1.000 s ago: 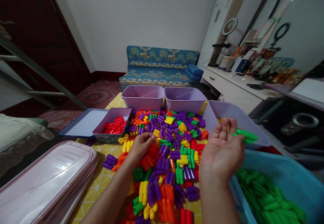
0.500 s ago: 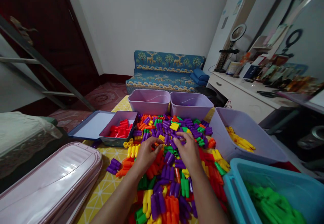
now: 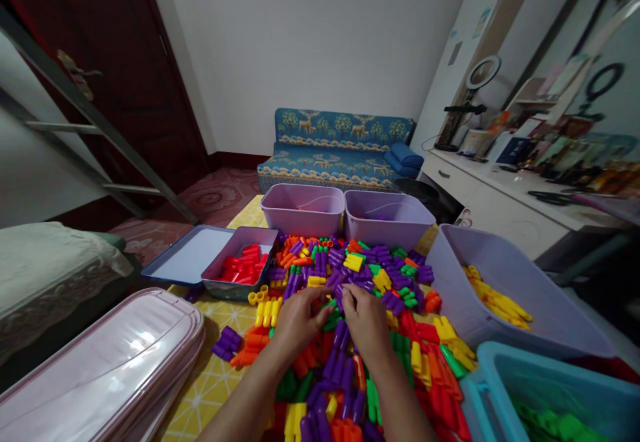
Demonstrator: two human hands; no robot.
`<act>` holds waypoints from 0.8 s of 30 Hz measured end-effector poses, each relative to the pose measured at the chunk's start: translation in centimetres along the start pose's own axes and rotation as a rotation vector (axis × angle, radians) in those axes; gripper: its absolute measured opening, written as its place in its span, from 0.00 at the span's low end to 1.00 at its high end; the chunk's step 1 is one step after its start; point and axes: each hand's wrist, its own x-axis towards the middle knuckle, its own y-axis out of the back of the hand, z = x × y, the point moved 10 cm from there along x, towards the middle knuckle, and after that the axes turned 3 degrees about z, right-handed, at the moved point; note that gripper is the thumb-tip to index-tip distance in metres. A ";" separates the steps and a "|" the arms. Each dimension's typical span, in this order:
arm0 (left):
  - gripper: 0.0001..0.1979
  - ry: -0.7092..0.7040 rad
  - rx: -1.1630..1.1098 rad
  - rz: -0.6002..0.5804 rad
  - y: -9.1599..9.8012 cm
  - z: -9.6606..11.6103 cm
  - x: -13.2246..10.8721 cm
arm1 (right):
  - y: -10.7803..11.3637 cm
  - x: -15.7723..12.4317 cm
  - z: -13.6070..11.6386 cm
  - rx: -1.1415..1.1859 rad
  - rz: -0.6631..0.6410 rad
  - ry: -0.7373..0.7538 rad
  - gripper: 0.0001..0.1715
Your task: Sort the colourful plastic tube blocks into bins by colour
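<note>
A thick pile of bullet-shaped plastic toy blocks (image 3: pixel 320 379) in purple, red, orange, yellow and green covers the middle of the table. Over it, my left hand (image 3: pixel 300 322) and my right hand (image 3: pixel 367 319) are close together with fingers bent inward. Their fingertips meet on a purple toy block (image 3: pixel 338 293), which is partly hidden by the fingers. Whether it is joined to other blocks I cannot make out. Purple, green and yellow blocks lie just beyond my fingertips.
Two lilac bins (image 3: pixel 303 219) stand behind the pile. At right are a lilac bin (image 3: pixel 520 282) holding yellow blocks and a turquoise bin (image 3: pixel 493 375) holding green ones. A tin (image 3: pixel 213 287) of red blocks and stacked pink lids (image 3: pixel 100 369) are on the left.
My hands have drawn closer together, and the right fingers have closed in toward the left ones at the purple block. The view has shifted slightly.
</note>
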 end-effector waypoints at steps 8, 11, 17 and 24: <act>0.15 0.052 0.021 0.041 0.2 -0.1 0.1 | 0.1 -0.4 -0.4 0.070 0.008 0.035 0.18; 0.15 0.042 0.008 0.046 0.1 -0.2 0.1 | 0.1 -0.4 -0.2 0.009 0.006 0.016 0.19; 0.14 0.020 -0.053 0.027 0.1 -0.1 -0.1 | -0.1 -0.9 0.6 0.022 -0.017 -0.026 0.20; 0.19 0.043 -0.126 0.031 0.0 -0.5 -0.2 | 0.4 -1.3 0.6 0.086 0.016 -0.041 0.21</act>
